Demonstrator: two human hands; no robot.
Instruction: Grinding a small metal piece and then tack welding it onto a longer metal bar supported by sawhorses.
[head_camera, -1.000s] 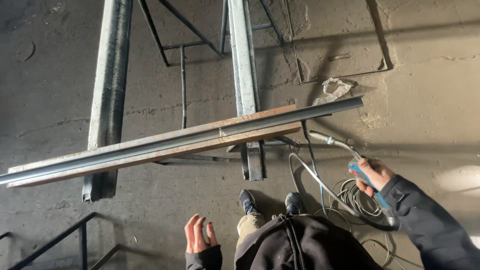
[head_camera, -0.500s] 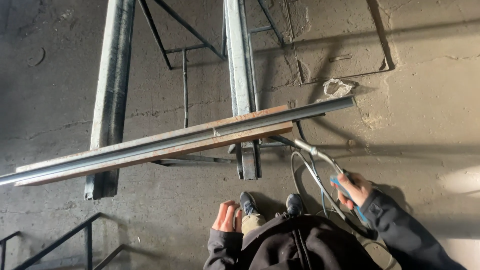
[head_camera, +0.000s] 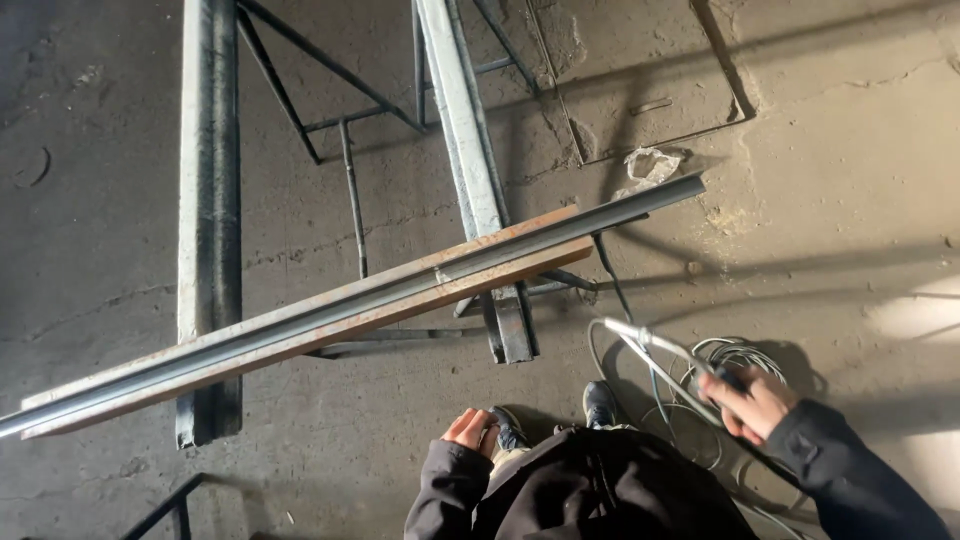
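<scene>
Two long steel profiles (head_camera: 330, 305), one grey and one rusty, are seen lying side by side, touching, across a pair of steel trestle beams (head_camera: 208, 200) on a concrete floor (head_camera: 850, 150). The view is from above, looking down at the person's dark jacket and shoes.

The right hand (head_camera: 752, 403) is closed around the handle of a welding torch (head_camera: 660, 345), whose metal neck is pointed up and left toward the near end of the profiles but is held well apart from them. Compared with a second ago, the torch has been drawn lower and closer to the body, with the tip turned more toward the rusty profile. A coiled cable (head_camera: 725, 365) is lying on the floor just behind the torch.

The left hand (head_camera: 470, 430) has been pulled in against the left knee, beside a shoe (head_camera: 512, 432); its fingers are loosely curled and nothing is held in them. Earlier it was raised with the fingers spread.

The profiles have not been moved. A crumpled white scrap (head_camera: 652, 165) is lying on the floor beyond their far end.
</scene>
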